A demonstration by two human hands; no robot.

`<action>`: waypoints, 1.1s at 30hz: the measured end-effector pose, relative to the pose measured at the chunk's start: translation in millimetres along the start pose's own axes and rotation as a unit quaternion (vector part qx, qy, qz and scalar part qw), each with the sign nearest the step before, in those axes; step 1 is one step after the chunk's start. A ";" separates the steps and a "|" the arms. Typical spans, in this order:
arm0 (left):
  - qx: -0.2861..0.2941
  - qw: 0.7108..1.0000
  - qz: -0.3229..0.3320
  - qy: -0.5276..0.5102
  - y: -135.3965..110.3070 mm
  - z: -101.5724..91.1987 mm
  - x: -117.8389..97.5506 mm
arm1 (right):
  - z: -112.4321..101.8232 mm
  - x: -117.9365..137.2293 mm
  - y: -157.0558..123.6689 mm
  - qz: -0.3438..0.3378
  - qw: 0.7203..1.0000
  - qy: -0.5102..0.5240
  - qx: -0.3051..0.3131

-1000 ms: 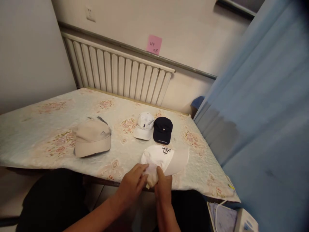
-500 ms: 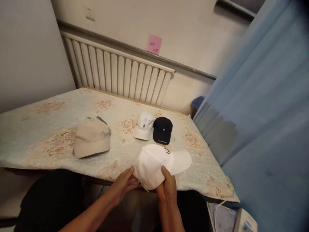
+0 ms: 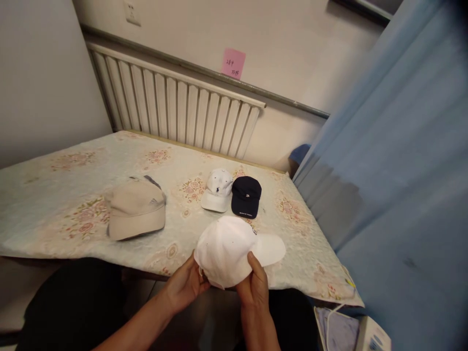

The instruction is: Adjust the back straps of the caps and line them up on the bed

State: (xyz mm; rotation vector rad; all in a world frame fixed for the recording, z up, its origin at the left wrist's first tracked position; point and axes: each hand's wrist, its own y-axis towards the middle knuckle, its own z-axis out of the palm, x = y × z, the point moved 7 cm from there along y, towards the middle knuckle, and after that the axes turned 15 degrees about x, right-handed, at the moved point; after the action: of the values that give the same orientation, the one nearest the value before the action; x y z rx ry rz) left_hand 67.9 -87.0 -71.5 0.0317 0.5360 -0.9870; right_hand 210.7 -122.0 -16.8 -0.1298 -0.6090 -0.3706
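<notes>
— What's that in the hands, soft or stiff?

— Soft cotton by the look of it: a white cap (image 3: 228, 248), its rounded crown puffed up like a dome with a flat curved brim jutting to the right. It sits at the near edge of the table (image 3: 58, 219), which is covered in a pale, slightly shiny cloth printed with pink flowers.

— And the hold on it?

— The left hand (image 3: 185, 285) curls round the back left of the crown, and the right hand (image 3: 256, 287) pinches the near rim with the thumb laid up over the fabric. Both are closed on the cap, which rises just above and beyond the fingers; the brim sticks out free.

— Can you see the underside?

— No, the crown hides the inside, and most of the fingers are tucked beneath it. The logo at the brim seam is a dark speck, unreadable.

— What else lies there?

— A beige cap (image 3: 136, 214) well to the left, with something dark half hidden behind it. Farther back, a small white cap (image 3: 217, 189) and a navy cap (image 3: 246, 196) lie touching. Behind them stands a ribbed white radiator (image 3: 175, 107), with a pink note (image 3: 233, 63) whose writing is too small to read. A blue curtain (image 3: 398, 161) drapes along the right.
</notes>
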 end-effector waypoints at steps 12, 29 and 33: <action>0.076 0.984 0.099 -0.127 -7.8 26.9 -22.7 | -1.6 -7.1 7.7 0.003 0.999 0.029 0.039; 0.093 0.982 0.123 -0.108 -13.5 53.9 -24.3 | 2.7 -14.8 4.5 0.009 0.995 0.077 0.064; 0.082 0.982 0.126 -0.110 -12.7 53.4 -24.7 | 6.3 -13.7 2.7 0.007 0.994 0.081 0.070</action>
State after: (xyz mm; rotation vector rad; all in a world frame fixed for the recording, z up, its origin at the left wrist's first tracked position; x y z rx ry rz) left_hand 69.2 -88.8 -11.3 0.1337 0.2394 -0.7724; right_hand 198.0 -113.9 -19.6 0.0308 -0.4714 -0.3207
